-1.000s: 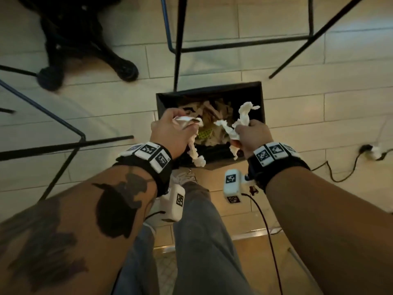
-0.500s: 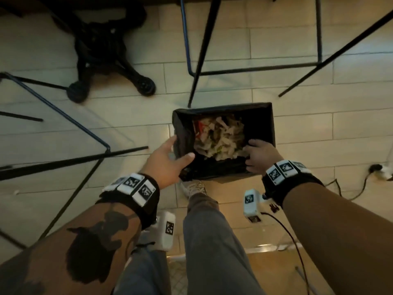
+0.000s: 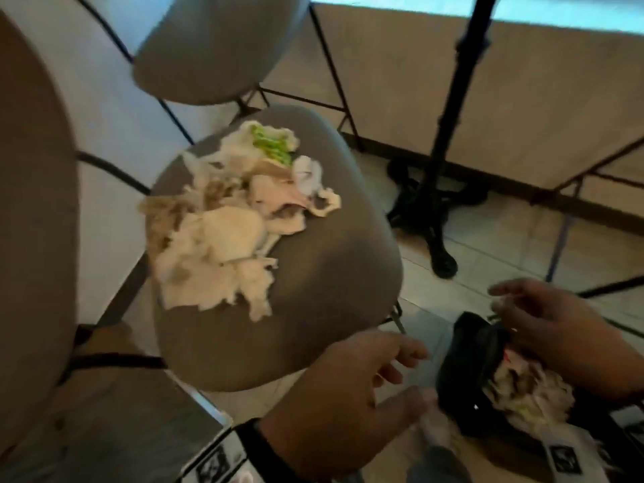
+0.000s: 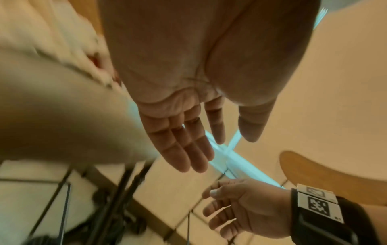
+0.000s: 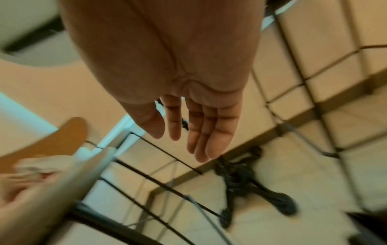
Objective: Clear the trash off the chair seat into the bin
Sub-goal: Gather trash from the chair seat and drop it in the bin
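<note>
Crumpled tissues (image 3: 223, 231) are still piled on the chair seat (image 3: 313, 291). The last handfuls have been dropped in the bin (image 3: 467, 371); left hand (image 3: 348, 406) and right hand (image 3: 557, 329) are now empty, fingers wide.

Both hands are empty: left hand (image 3: 352, 395) reaches forward, fingers (image 4: 184, 149) straight (slightly spread); right hand (image 3: 554, 329) likewise loose.

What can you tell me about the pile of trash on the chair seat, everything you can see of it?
The pile of trash is a loose heap of crumpled, torn paper, mostly white and cream with some brownish scraps, and one bright green piece near its far end. It lies on the grey-brown chair seat, spread along the seat's far and left part, leaving the near part bare. Pieces overlap and touch each other. Neither hand touches it. The picture is blurred, so finer detail cannot be told.
</note>
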A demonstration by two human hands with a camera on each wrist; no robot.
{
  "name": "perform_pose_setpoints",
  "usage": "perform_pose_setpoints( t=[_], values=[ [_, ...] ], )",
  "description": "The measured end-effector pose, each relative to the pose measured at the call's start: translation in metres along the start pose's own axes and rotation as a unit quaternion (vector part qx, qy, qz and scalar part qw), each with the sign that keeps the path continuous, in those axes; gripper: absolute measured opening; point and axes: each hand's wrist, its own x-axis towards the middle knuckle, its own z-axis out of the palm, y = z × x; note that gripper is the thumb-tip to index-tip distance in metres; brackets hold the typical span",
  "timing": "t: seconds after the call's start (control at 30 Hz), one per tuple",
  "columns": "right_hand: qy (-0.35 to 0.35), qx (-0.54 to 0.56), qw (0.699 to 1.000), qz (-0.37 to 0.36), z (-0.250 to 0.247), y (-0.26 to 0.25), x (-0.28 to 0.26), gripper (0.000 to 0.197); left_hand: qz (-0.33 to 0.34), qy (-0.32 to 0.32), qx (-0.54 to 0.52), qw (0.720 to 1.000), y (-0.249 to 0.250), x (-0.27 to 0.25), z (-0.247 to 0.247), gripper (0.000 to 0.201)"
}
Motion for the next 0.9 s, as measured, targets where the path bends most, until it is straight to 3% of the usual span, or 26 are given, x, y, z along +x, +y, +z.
perform_pose_setpoints(
  t=[0.2,0.27,0.43,0.53,0.7,0.8,0.9],
  values=[
    [0.014,-0.074,0.977,-0.199,0.013,-0.170,0.008,0.013,0.023,0.223,0.005,0.975,-0.029,-0.066,-0.082,0.030],
    [0.013,-0.100,0.966,-0.237,0.029,-0.204,0.025,0.029,0.014,0.302,0.039,0.953,-0.044,-0.070,-0.097,0.033],
    [0.003,-0.200,0.938,-0.284,0.071,-0.248,0.066,0.083,-0.033,0.468,0.102,0.877,-0.070,-0.054,-0.125,0.066],
    [-0.025,-0.231,0.931,-0.282,0.093,-0.256,0.082,0.097,-0.105,0.466,0.120,0.870,-0.073,-0.035,-0.135,0.091],
    [-0.006,-0.250,0.921,-0.299,0.112,-0.248,0.090,0.080,-0.213,0.371,0.107,0.897,-0.082,-0.006,-0.144,0.115],
    [0.027,-0.243,0.919,-0.309,0.113,-0.243,0.088,0.058,-0.239,0.347,0.075,0.904,-0.095,-0.003,-0.143,0.105],
    [0.040,-0.243,0.916,-0.316,0.112,-0.236,0.086,0.044,-0.254,0.349,0.089,0.897,-0.104,-0.004,-0.137,0.080]
  ],
)
